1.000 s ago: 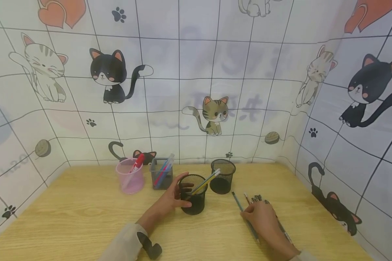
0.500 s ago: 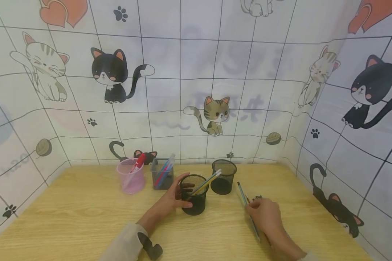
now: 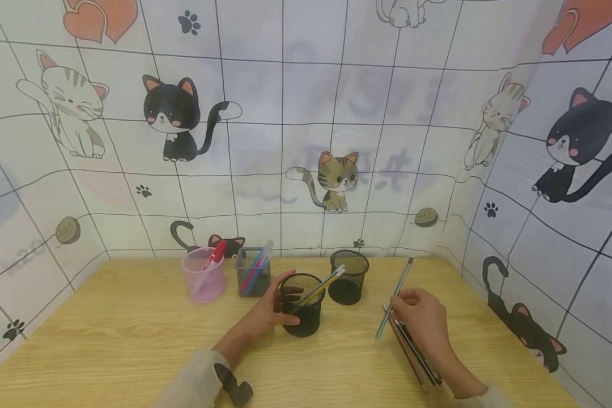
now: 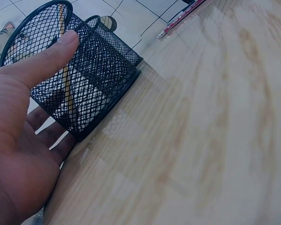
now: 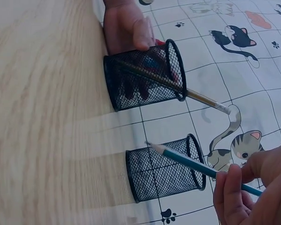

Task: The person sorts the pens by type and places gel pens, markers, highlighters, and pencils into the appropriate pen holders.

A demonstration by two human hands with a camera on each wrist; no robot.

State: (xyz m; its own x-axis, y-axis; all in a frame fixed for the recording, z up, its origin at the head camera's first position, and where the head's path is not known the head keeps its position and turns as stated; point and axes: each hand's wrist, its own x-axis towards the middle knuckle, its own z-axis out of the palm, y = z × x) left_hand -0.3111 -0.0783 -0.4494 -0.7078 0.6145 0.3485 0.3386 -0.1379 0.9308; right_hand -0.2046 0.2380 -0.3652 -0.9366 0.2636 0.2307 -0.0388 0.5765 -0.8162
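My left hand [image 3: 261, 313] grips a round black mesh pen cup [image 3: 303, 318] from its left side, thumb across the front and fingers behind. Inside that cup lean pencils [image 3: 322, 285], one of them yellow, their ends sticking out to the right. Between thumb and fingertips my right hand [image 3: 422, 318] pinches a teal pencil [image 3: 400, 283], raised and slanting, with its sharpened tip low toward the left. In the right wrist view the teal pencil [image 5: 192, 164] overlaps the farther mesh cup. Beneath the right hand, several dark and reddish pencils [image 3: 413, 354] lie together on the table.
A second round black mesh cup [image 3: 348, 277] stands behind and right of the gripped one. At the back left are a pink cup [image 3: 204, 279] with a red marker [image 3: 216, 254] and a square mesh holder [image 3: 253, 272] with pens. Cat-patterned cloth walls [image 3: 255, 198] enclose the table [image 3: 148, 340].
My right hand has picked the teal pencil up off the table and turned it, its upper end swinging right. The pencils below now show. The left hand and its cup stay put.
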